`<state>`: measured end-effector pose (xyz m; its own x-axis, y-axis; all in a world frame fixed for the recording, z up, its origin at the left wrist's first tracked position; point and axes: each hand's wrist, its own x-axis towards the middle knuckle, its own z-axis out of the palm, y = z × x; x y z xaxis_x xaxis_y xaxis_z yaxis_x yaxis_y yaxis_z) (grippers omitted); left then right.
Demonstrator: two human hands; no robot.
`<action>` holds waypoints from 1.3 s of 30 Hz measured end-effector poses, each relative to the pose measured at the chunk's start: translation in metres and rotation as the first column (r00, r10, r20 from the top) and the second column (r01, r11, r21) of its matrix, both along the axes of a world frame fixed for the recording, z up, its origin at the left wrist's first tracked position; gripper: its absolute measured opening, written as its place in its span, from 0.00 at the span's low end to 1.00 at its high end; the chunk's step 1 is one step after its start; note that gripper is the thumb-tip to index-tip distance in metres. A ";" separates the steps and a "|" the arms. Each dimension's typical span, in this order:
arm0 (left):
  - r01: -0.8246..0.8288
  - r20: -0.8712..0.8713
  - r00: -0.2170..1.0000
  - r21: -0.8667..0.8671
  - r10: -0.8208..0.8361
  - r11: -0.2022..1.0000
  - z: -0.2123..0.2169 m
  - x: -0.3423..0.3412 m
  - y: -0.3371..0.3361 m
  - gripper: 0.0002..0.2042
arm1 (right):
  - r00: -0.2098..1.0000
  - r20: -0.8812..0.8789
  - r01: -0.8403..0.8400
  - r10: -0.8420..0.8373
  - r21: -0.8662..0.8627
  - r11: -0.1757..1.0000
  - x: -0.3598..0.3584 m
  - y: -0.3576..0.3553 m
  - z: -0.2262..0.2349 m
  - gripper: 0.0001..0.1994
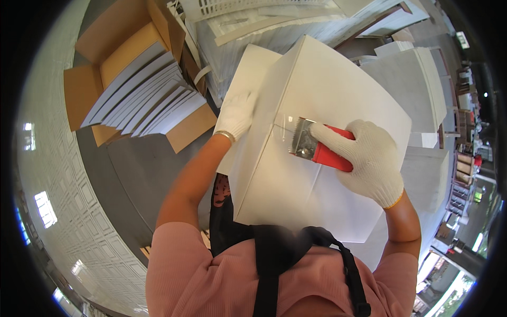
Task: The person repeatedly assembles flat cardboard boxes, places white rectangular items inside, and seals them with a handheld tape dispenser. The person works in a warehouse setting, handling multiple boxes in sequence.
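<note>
Tape on the white box [317, 137] is clear and hard to make out beyond a faint glint at the seam. One red-handled tape dispenser [319, 150] sits gripped in the knit-gloved right hand [367, 158], metal blade on the lid. Gloved left hand [236, 113] lies flat on the box edge. One brown carton [113, 47] holds stacked white sheets [142, 100], count unclear.

White box and red tape dispenser

The large white box [317, 132] lay tilted, its closed flaps uppermost; a red-handled tape dispenser [319, 148] with a metal blade pressed on the centre seam, clear tape stretching from the blade along the box's seam.
</note>
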<state>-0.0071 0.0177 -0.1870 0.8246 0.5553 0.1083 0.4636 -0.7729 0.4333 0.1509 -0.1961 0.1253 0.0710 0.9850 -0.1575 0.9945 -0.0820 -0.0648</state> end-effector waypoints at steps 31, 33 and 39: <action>0.554 -0.014 0.617 -0.703 -0.787 0.447 0.186 0.339 -0.062 0.32 | 0.874 -0.486 0.180 0.004 0.332 0.926 0.079 -0.106 -0.027 0.15; 0.552 -0.017 0.628 -0.695 -0.778 0.461 0.190 0.333 -0.059 0.31 | 0.952 -0.305 0.082 -0.002 0.248 0.965 0.116 -0.149 -0.004 0.22; 0.589 -0.038 0.627 -0.631 -0.778 0.505 0.195 0.329 -0.058 0.31 | 0.966 0.028 0.257 -0.257 0.023 0.966 0.158 -0.270 0.023 0.39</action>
